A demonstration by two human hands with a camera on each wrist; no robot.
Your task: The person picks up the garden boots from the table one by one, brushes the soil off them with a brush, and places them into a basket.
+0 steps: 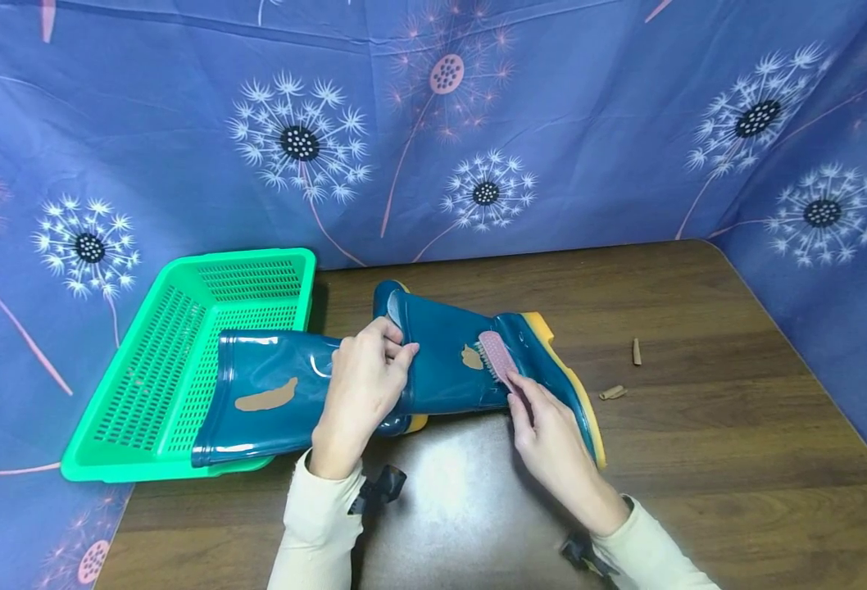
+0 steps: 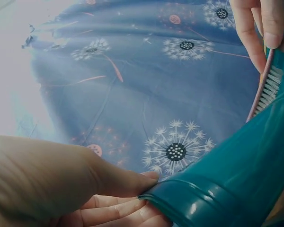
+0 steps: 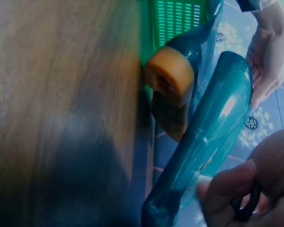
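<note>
A dark teal rubber boot [image 1: 441, 373] with a yellow sole lies on its side, toe toward the right. My left hand [image 1: 363, 377] pinches the rim of its shaft between thumb and fingers, as the left wrist view shows. In my right hand [image 1: 551, 430] is a pink scrub brush [image 1: 498, 359], held by its handle, its white bristles against the boot beside a brown patch [image 1: 472, 357]. A second teal boot [image 1: 308, 356] lies to the left, partly behind the left hand, its shaft over the basket; a longer brown patch [image 1: 267, 397] marks it.
A green plastic basket [image 1: 109, 471] stands at the left of the brown wooden table [image 1: 699, 492]. Two small brown pieces, one nearer [image 1: 613, 393] and one farther [image 1: 636, 351], lie right of the boots. A blue dandelion-print cloth [image 1: 588, 123] hangs behind.
</note>
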